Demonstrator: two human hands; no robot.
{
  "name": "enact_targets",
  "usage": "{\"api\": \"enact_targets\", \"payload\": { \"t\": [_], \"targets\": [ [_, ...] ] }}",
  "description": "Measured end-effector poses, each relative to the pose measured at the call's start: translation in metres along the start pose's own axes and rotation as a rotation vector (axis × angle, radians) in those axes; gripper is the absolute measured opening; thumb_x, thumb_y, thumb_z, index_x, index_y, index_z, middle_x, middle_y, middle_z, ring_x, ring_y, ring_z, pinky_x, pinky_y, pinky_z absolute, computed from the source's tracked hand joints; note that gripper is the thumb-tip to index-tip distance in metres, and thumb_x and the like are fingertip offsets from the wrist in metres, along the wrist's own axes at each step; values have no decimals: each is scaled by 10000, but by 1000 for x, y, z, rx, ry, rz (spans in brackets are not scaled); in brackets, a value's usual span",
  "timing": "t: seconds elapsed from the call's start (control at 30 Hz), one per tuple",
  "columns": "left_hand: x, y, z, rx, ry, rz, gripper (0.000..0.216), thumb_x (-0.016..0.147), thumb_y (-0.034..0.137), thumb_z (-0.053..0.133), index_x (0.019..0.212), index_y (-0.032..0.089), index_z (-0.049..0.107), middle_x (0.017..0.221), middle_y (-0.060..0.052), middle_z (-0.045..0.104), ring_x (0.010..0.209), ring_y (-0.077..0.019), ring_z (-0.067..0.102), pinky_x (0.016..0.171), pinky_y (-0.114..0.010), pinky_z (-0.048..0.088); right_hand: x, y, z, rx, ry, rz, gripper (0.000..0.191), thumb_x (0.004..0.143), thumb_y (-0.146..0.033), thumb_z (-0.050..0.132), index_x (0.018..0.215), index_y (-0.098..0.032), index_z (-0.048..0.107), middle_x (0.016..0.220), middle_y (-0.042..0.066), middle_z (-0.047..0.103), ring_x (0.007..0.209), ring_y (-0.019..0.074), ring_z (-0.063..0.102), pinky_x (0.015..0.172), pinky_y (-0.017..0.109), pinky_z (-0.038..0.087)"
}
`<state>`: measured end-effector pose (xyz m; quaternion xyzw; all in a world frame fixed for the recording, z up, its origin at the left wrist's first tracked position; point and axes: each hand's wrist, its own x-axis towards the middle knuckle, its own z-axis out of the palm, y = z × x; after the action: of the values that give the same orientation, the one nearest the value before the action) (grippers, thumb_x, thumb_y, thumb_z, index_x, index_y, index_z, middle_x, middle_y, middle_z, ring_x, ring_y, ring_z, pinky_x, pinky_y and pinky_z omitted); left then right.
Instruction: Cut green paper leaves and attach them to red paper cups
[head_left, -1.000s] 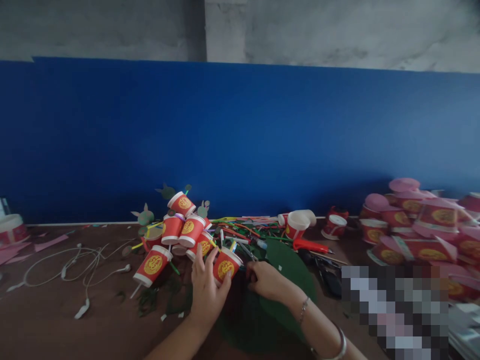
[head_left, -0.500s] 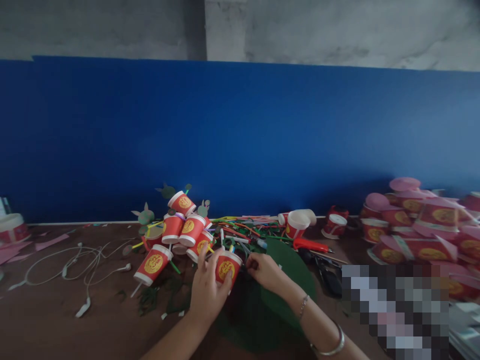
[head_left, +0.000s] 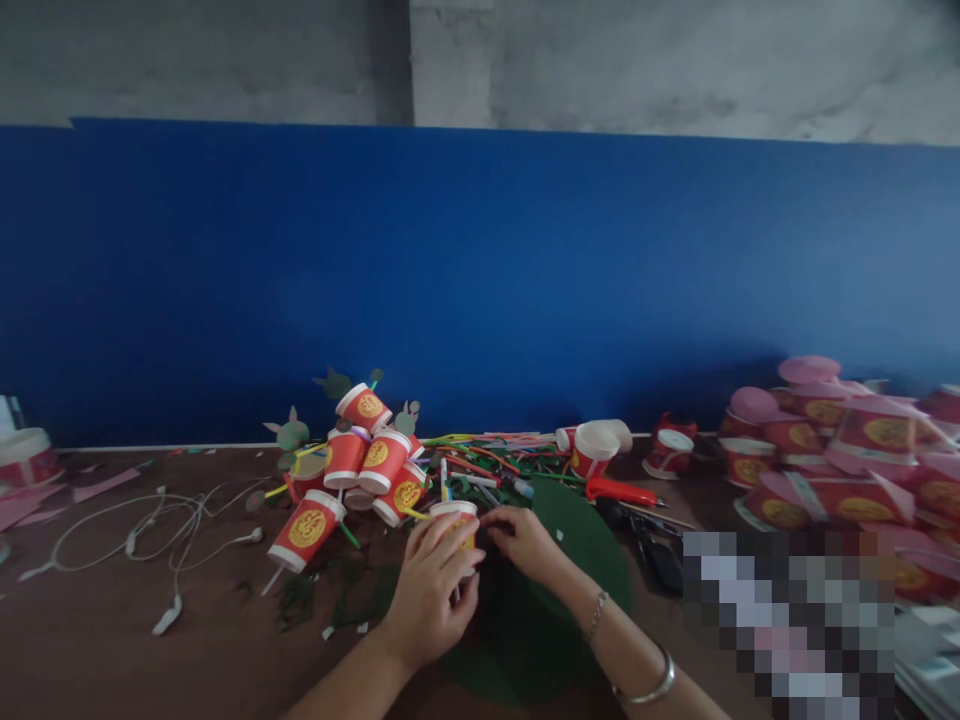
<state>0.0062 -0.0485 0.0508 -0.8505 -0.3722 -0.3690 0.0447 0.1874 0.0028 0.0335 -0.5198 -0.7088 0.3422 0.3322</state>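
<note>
Red paper cup could dent: the left hand, curled round it, should press lightly; right hand bunched beside it, any pinch unclear.

"What lies left of your cup?"
"A heap of cups, then earphones on the table."
"And right?"
"My right hand, just beside it; well beyond, a second cup pile. The partition stands behind the table."

No text is legible, only yellow emblems on red cups.
</note>
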Motion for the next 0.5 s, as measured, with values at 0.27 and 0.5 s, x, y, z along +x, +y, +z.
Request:
{"api": "enact_targets", "payload": {
  "t": [0.27,0.5],
  "targets": [
    [-1,-5,3,99,21,-184,236,725,127,506,912,223,614,1175,-72,575,1173,-273,437,995,-474,317,1,1,-5,-31,139,42,239,736,-163,434,844,-151,646,663,8,608,561,126,549,534,211,424],
    [-2,-7,4,111,100,-278,164,756,163,507,893,217,580,1155,-83,561,1158,-279,449,974,-457,331,0,-2,-16,35,53,128,255,710,-140,377,825,-166,603,651,-11,597,555,123,609,491,188,418]
  ]
}}
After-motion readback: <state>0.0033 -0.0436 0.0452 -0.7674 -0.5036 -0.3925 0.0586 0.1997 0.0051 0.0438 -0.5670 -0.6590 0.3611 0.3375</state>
